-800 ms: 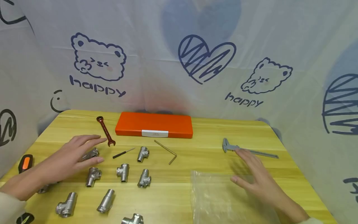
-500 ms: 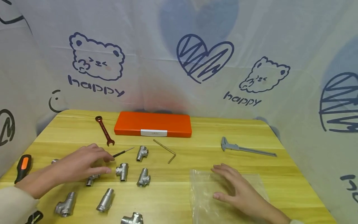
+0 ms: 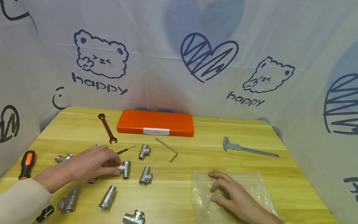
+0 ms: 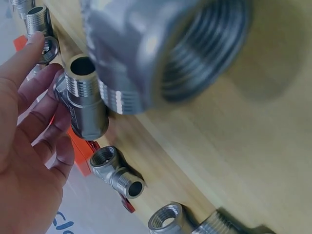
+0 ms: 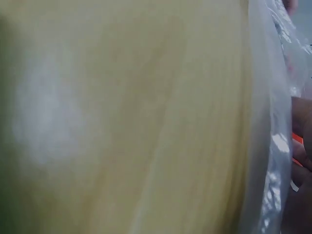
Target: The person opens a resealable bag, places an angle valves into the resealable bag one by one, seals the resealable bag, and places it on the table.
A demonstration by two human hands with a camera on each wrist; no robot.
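My left hand [image 3: 90, 163] reaches over the metal pipe tees at the left of the table, fingers loosely bent. Its thumb and fingertips come right up to the side port of one tee [image 3: 126, 170]. In the left wrist view, the thumb and fingers are spread beside threaded tees, one tee [image 4: 87, 100] close by the fingers. A big fitting [image 4: 131, 53] fills the near part of that view. On a clear plastic bag [image 3: 201, 193] lies my right hand [image 3: 235, 197], fingers slightly bent. The right wrist view has the bag's edge [image 5: 275, 161] in front of part of that hand.
Several more tees, such as one tee [image 3: 107, 197], lie around the left hand. Behind them are a red wrench [image 3: 107, 128], a thin black screwdriver [image 3: 126, 149], an orange case [image 3: 155, 122] and a hex key [image 3: 167, 149]. Grey calipers [image 3: 249, 149] lie at right, an orange-black handle [image 3: 27, 164] at left.
My left hand has moved right and forward to the tee, uncovering another fitting behind it. The right hand has come down from near the calipers onto the plastic bag.
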